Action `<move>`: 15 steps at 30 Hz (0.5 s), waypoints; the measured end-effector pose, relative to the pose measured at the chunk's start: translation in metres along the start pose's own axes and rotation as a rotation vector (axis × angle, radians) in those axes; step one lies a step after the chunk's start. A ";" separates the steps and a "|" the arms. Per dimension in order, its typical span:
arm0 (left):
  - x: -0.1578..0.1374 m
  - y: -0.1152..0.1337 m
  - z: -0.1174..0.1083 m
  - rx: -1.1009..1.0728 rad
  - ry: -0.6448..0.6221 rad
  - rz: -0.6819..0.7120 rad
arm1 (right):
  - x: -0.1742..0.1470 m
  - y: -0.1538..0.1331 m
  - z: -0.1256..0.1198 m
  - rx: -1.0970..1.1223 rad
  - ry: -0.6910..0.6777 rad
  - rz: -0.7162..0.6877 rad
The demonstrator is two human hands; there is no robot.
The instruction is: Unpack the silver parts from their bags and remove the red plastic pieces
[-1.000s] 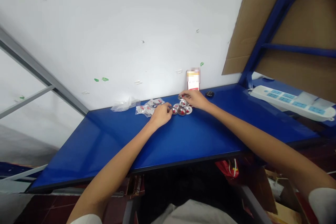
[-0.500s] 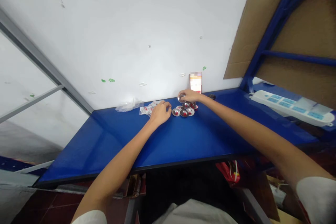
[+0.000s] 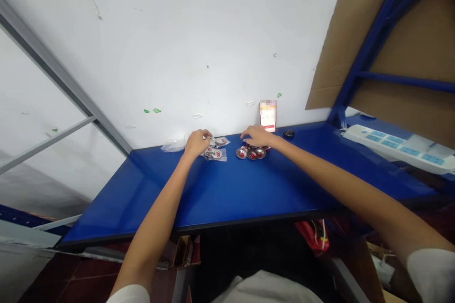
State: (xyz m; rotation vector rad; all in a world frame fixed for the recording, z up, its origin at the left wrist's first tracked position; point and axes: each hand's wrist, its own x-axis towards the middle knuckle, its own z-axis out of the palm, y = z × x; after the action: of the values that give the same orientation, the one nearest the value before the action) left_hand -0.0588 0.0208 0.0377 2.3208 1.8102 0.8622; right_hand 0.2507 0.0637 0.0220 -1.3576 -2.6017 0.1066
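Nearest are grey clothing point(image 3: 265, 289) at the lap and the white sleeves point(image 3: 428, 272) of the person's two outstretched arms. Under the table, a red bag point(image 3: 314, 235) with a white handle sits to the right and a small cardboard box point(image 3: 183, 251) to the left. Above them spreads the blue tabletop point(image 3: 227, 189), edged in black. Toward its far side lie the loose metal discs point(image 3: 251, 153), silvery and dark with red centres, overlapping in a small heap; just left of them, apart, are the bagged discs point(image 3: 217, 153), in clear packets marked red. The right hand point(image 3: 256, 136) arches over the back of the loose heap, fingers bent down and narrowly spaced; whether it grips a disc cannot be told. The left hand point(image 3: 197, 143) is at the left edge of the packets, fingers curled with thumb close to forefinger; what it may hold is hidden. Clear plastic bags point(image 3: 172, 146) lie beyond it to the left. Behind the right hand, a phone point(image 3: 268, 117) with a lit screen leans against the white wall point(image 3: 213, 23), near a small black object point(image 3: 289, 133). Farther right lies a white power strip point(image 3: 398, 146) with blue sockets.
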 end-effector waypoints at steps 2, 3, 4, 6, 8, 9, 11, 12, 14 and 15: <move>-0.001 0.001 -0.008 -0.050 -0.196 0.094 | -0.012 -0.005 -0.002 0.018 0.112 -0.036; -0.002 0.003 -0.010 -0.078 -0.300 0.139 | -0.018 -0.008 -0.003 0.044 0.161 -0.054; -0.004 0.005 -0.012 -0.100 -0.388 0.173 | -0.024 -0.011 -0.004 0.074 0.205 -0.067; -0.007 0.009 -0.013 -0.106 -0.480 0.197 | -0.034 -0.017 -0.003 0.140 0.274 -0.084; -0.010 0.013 -0.011 -0.082 -0.489 0.194 | -0.040 -0.021 0.001 0.187 0.308 -0.094; -0.011 0.014 -0.010 -0.069 -0.485 0.199 | -0.042 -0.023 0.003 0.203 0.316 -0.099; -0.012 0.015 -0.006 -0.043 -0.480 0.230 | -0.043 -0.025 0.009 0.229 0.320 -0.111; -0.011 0.015 -0.005 -0.025 -0.481 0.256 | -0.044 -0.027 0.012 0.242 0.320 -0.119; -0.010 0.016 -0.004 0.015 -0.483 0.306 | -0.044 -0.031 0.018 0.271 0.331 -0.132; -0.010 0.016 -0.004 0.032 -0.479 0.319 | -0.045 -0.033 0.020 0.286 0.340 -0.138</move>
State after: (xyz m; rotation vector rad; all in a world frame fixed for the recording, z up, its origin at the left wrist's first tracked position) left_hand -0.0480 0.0056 0.0438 2.5870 1.2929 0.2549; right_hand 0.2443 0.0085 0.0007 -0.9977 -2.2830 0.1990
